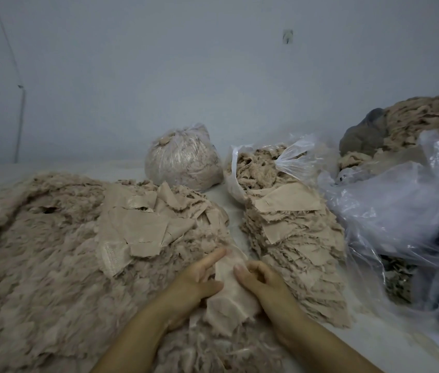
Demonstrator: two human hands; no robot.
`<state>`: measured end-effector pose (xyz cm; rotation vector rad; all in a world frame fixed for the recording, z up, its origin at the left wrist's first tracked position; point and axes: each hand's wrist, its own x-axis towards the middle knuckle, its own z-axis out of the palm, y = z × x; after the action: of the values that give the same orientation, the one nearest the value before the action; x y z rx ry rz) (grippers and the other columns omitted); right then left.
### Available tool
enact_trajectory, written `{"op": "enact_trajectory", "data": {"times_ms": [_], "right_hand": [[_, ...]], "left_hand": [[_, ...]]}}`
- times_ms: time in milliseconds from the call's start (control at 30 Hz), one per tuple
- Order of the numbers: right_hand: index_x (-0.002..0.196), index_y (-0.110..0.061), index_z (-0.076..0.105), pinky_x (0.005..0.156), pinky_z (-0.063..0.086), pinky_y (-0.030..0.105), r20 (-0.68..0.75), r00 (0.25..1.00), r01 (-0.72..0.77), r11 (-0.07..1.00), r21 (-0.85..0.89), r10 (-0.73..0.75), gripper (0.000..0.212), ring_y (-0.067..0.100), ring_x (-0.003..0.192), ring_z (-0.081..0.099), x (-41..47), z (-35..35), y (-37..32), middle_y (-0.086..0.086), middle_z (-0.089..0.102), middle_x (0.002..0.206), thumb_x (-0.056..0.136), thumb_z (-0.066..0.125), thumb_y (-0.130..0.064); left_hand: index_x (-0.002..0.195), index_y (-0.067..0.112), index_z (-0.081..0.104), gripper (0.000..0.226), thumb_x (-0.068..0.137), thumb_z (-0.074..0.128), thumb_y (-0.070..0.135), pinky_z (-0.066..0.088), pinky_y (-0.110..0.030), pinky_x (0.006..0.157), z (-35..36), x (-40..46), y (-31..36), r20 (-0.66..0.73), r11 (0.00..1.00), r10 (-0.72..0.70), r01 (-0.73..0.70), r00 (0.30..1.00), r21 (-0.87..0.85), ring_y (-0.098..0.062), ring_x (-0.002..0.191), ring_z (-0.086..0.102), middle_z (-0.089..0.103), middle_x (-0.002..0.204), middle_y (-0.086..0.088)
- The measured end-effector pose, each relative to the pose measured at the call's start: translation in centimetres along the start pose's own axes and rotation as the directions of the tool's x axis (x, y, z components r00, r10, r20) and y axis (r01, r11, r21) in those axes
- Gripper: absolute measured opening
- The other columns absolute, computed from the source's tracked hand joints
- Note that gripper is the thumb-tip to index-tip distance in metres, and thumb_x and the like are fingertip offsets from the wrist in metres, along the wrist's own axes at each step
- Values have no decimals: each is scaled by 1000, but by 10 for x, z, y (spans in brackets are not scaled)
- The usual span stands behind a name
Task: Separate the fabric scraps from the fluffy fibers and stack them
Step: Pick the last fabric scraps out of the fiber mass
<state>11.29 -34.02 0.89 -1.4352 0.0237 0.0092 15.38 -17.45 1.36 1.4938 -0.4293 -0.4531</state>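
A beige fabric scrap [230, 297] is gripped by the left hand [195, 281] and right hand [260, 282]; no writing is readable.

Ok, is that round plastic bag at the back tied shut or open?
Shut. The round plastic bag bulges full of beige fibers, its neck gathered at the top. Whether knotted, cannot tell.

The fluffy fibers [38, 251] look soft, matt and shaggy. The fabric scraps [143, 230] are thin beige cloth, matt, with a fine woven grain and frayed edges. The plastic bags [390, 200] are thin clear film, crinkled and glossy. The wall [159, 76] is smooth and matt.
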Motion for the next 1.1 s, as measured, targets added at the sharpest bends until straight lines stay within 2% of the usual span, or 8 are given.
{"op": "enact_trajectory", "data": {"times_ms": [133, 267, 367, 433, 567, 800, 1000, 1100], "right_hand": [[71, 2, 55, 58, 34, 30, 53, 994, 106, 988, -113, -100, 29, 22, 64, 40, -2, 3, -2, 11, 46, 68, 85, 69, -19], [80, 13, 56, 64, 37, 32, 10, 982, 190, 982, -17, -190, 24, 22, 69, 45, -1, 5, 2, 14, 53, 74, 85, 66, -8], [83, 3, 65, 61, 45, 30, -36, 983, 183, 980, 83, -181, 17, 23, 67, 54, 0, 4, 3, 14, 61, 74, 84, 66, -13], [87, -4, 68, 63, 52, 30, -82, 982, 179, 973, 144, -168, 9, 22, 69, 64, 2, 5, 4, 15, 69, 76, 88, 63, -11], [91, -2, 61, 62, 53, 34, -229, 957, 216, 963, 160, -176, 10, 22, 68, 65, 4, 5, 4, 15, 70, 74, 93, 57, -11], [90, -9, 63, 58, 46, 30, -231, 961, 176, 980, 90, -151, 11, 18, 67, 60, 0, 8, 2, 7, 67, 76, 95, 56, -14], [91, -7, 59, 51, 44, 24, -261, 951, 187, 981, 48, -168, 20, 14, 63, 56, -1, 11, 7, 4, 62, 73, 98, 50, -24], [90, -8, 59, 56, 48, 25, -310, 926, 243, 969, 45, -218, 23, 13, 65, 58, 0, 11, 8, 4, 63, 73, 99, 47, -26]], "left_hand": [[142, 28, 35, 63, 91, 54, -4, 32, -14, 107, 3, -2, -4, 83, 991, 47, -57, 995, 119, 7, 135, 29, 37, 147, 19], [143, 16, 37, 65, 86, 49, -12, 54, -21, 73, -9, 2, 2, -213, 971, 20, -70, 977, -230, -7, 108, 61, 42, 145, 10], [133, 15, 47, 56, 79, 62, 11, 58, -31, 71, -6, 1, 8, -183, 909, -7, -70, 983, -412, -13, 83, 69, 60, 130, 4], [120, 17, 55, 50, 74, 75, 19, 56, -24, 67, 8, 2, 6, -139, 971, 5, -39, 990, -237, -10, 83, 70, 71, 107, 3], [94, 9, 67, 8, 88, 62, 7, 50, -25, 58, 28, 8, 2, -387, 994, 36, -73, 921, -81, -18, 67, 65, 71, 83, -11], [78, 1, 65, 17, 89, 60, 12, 47, -19, 42, 17, 7, 10, -588, 936, 16, -219, 809, -276, -11, 45, 59, 67, 58, -6], [85, 4, 62, 16, 91, 55, 17, 47, -18, 39, 7, 11, 9, -602, 805, -78, -305, 795, -508, -9, 46, 57, 62, 67, -7], [102, 4, 56, 39, 91, 48, 40, 57, -29, 58, 10, 12, 6, -423, 853, -87, -152, 902, -499, -20, 66, 69, 71, 80, -15]]}}
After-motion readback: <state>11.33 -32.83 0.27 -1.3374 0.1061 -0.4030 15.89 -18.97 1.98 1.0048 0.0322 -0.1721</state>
